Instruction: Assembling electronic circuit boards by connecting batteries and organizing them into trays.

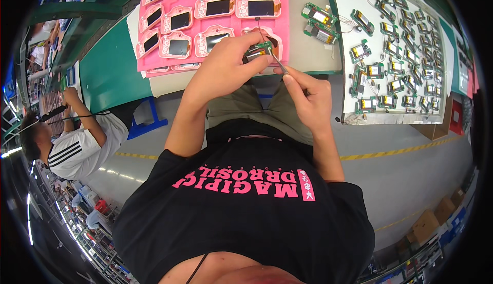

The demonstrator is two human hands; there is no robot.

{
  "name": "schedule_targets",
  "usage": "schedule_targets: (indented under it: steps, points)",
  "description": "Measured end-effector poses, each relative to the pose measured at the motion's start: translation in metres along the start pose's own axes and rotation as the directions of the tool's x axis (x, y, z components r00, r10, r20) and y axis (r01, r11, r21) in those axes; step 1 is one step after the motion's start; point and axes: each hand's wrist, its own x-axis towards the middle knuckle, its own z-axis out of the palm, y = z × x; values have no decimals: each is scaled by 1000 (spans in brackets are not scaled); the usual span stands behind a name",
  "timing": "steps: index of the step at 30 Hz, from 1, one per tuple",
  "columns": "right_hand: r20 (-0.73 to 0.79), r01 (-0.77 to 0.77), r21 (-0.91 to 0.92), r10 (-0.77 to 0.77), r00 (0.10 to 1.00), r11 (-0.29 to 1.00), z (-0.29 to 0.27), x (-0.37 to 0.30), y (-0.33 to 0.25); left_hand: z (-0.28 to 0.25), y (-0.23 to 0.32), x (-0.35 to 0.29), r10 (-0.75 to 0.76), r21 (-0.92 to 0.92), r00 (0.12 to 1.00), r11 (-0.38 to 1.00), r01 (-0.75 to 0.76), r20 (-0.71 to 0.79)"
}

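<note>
My left hand (226,63) grips a small green circuit board (263,46) with a battery on it, between thumb and fingers. A thin wire with a dark round piece (258,19) at its end rises from the board. Pinched in my right hand (309,94) is a pair of metal tweezers (280,63), its tips at the board's right side. Under and behind the board, a pink casing (277,33) is partly hidden by my left hand. Beyond it, several pink casings with dark screens (259,8) lie in rows on a pink mat (192,25).
Circuit boards with batteries (319,22) lie on the table right of the mat. A white tray (352,114) at the right holds many more, with loose wires. At the left, another person (84,143) works beside a green bench surface (110,66).
</note>
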Motion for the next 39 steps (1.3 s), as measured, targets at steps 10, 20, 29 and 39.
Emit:
schedule_targets:
  steps: [10, 20, 29, 39]
  points:
    - [-25, 25, -81, -27, 999, 996, -1, -2, 4, 2, 1, -2, -10, -13, 1000, 1000, 10, -10]
    - [-135, 181, -328, -236, 962, 927, 7, -2, 4, 4, 0, -1, 5, 78, 999, 997, -2, -36]
    - [-109, 171, -288, -210, 972, 942, 6, 0, 6, 1, 0, 0, 39, 97, 999, 995, -36, -35]
    - [-74, 198, -289, -228, 971, 937, 4, 1, 10, -2, 1, -1, -2, 53, 1000, 999, 2, 12]
